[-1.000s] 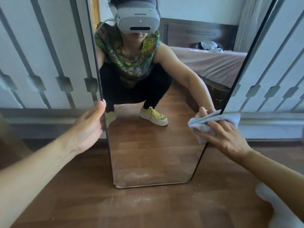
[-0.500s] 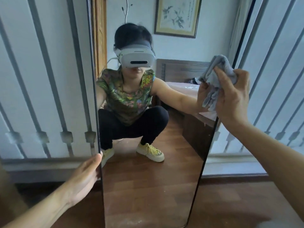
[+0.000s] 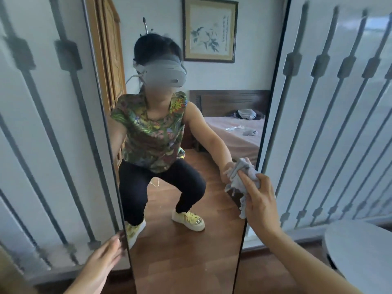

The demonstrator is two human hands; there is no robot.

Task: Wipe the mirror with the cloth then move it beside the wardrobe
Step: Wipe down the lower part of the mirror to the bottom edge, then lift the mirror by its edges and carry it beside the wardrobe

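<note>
A tall, narrow mirror point(image 3: 191, 251) with a thin dark frame stands upright on the wooden floor, leaning against white panelled doors. It reflects a crouching person, a bed and a framed picture. My left hand point(image 3: 101, 257) grips the mirror's left edge low down. My right hand point(image 3: 262, 200) is closed on a crumpled grey cloth point(image 3: 239, 177) and presses it against the glass near the mirror's right edge, about mid-height.
White wardrobe-like doors with dark vertical bars point(image 3: 331, 124) fill the wall behind the mirror on both sides. A round white object point(image 3: 360, 251) sits at the lower right on the wooden floor point(image 3: 265, 272).
My right hand swept the cloth from the mirror's lower right edge up high, and has now come back down to mid-height. My left hand stayed on the left edge.
</note>
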